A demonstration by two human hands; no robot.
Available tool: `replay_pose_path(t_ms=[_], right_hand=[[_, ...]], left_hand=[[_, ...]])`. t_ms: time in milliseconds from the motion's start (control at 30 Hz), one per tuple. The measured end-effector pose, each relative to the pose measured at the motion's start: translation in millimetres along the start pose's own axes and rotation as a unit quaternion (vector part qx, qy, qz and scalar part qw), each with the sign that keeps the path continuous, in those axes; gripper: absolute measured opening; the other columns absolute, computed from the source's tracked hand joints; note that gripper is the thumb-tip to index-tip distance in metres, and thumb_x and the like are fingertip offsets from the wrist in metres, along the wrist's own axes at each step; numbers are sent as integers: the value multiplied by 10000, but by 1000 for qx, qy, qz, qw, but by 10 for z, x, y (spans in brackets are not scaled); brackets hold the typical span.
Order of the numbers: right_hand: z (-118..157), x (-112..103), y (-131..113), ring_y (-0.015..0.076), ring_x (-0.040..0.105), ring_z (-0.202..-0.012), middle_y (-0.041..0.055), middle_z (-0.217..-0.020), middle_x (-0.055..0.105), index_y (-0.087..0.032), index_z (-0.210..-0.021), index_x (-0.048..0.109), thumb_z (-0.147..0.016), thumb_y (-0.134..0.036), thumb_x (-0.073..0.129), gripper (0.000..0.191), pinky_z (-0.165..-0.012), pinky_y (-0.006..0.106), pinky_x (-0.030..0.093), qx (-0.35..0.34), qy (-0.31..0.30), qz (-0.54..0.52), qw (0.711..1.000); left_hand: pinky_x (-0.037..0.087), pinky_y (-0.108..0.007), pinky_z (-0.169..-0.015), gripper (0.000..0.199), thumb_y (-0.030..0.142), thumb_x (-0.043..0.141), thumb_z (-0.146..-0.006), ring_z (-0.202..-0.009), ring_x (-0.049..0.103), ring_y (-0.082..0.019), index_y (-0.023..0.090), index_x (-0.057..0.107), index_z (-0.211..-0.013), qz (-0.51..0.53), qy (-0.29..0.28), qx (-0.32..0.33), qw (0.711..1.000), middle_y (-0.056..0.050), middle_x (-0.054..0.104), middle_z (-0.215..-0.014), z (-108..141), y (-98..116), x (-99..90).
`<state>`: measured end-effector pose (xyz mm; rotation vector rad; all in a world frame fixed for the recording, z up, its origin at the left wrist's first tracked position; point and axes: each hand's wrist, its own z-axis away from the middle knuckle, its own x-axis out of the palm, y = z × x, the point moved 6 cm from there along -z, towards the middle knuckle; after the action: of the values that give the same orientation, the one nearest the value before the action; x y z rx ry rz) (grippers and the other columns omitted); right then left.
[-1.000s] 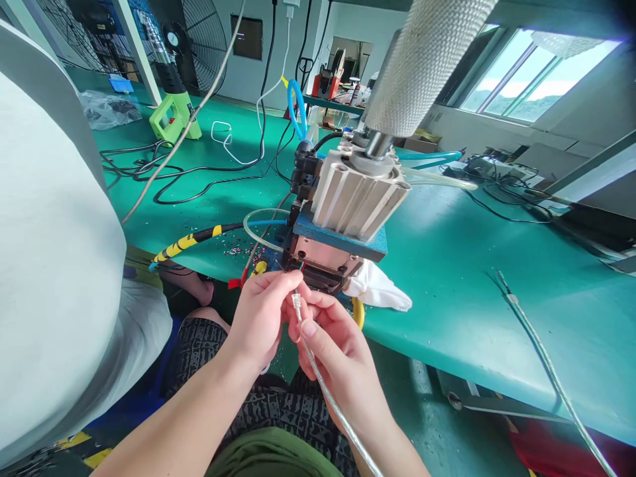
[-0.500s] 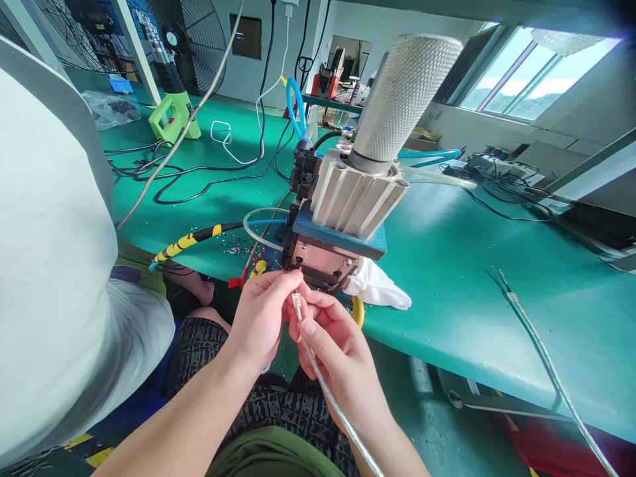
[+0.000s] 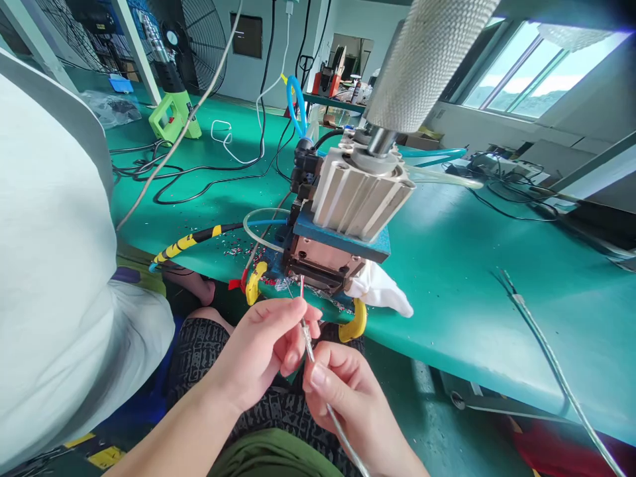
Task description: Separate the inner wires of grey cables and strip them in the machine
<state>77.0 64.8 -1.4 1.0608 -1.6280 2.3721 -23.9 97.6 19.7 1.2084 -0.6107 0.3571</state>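
Observation:
A clear-jacketed cable runs up between my hands toward the front of a pneumatic wire stripping machine. My left hand pinches the cable's thin inner wires between thumb and fingers, just below the machine's dark jaw. Thin wire ends, one reddish, stick up past those fingertips to the machine's opening. Lower down, my right hand is closed around the jacketed part. The knurled metal cylinder on top of the machine stands raised on a shiny rod.
Another cable with bared wires lies at the bench's right. A white cloth sits beside the machine, yellow clamp handles below it. A person in a white shirt is close at left. A green-based tool stands behind on the green bench.
Both hands have drawn back from the machine toward me with the cable, uncovering the wire ends and clamps. The knurled cylinder has risen, exposing its rod.

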Motion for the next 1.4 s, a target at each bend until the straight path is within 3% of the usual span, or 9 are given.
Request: replay_pose_path(t_ms=[100,300,567,800,933,1133,1400], right_hand=[[81,-41,117,39,269,-394,-73,-458,425,-166,-665,597,-805,-487,826,419,-393,191,181,23,-15,-41,999],[127,-83,226,35,268,-387,-72,-466,430,-170,-670,590,-812,-481,823,414,-388,183,193,17,-19,-60,998],[133,-124,318,16,276,-401,-69,-537,472,-173,-705,540,-852,-403,808,382,-387,147,205,-16,-37,-91,995],[122,-170,388,-8,273,-391,-51,-636,540,-169,-733,546,-890,-340,778,328,-374,133,201,-40,-65,-110,991],[159,-143,377,17,280,-414,-89,-532,435,-190,-732,504,-886,-378,787,373,-400,131,224,-11,-63,-95,993],[256,-105,348,22,298,-431,-81,-541,436,-192,-714,482,-845,-437,817,435,-426,138,239,31,-70,-95,993],[301,-128,398,32,324,-462,-78,-566,436,-196,-728,483,-821,-438,839,440,-456,145,269,26,-64,-117,991]], left_hand=[[331,-154,-404,386,523,811,-785,-379,424,-43,148,767,-707,26,-43,-27,998,36,510,-424,65,-59,19],[329,-160,-413,350,495,851,-754,-392,433,-36,159,785,-682,11,-37,-14,999,47,496,-464,108,-51,32],[386,-185,-467,331,450,766,-858,-457,486,-44,153,771,-711,-53,-38,26,998,-3,629,-639,156,-12,34],[399,-176,-460,336,458,774,-852,-467,508,-36,150,775,-716,-47,-41,26,998,-16,659,-728,175,20,61],[393,-155,-442,302,446,800,-833,-437,493,-16,160,792,-736,-26,-33,19,999,0,659,-701,176,38,54],[387,-134,-417,218,384,855,-787,-423,516,-6,180,810,-725,20,-55,3,998,7,666,-722,165,1,43],[387,-144,-426,188,379,860,-783,-430,525,-11,203,824,-727,30,-85,5,996,4,661,-725,177,-7,105]])
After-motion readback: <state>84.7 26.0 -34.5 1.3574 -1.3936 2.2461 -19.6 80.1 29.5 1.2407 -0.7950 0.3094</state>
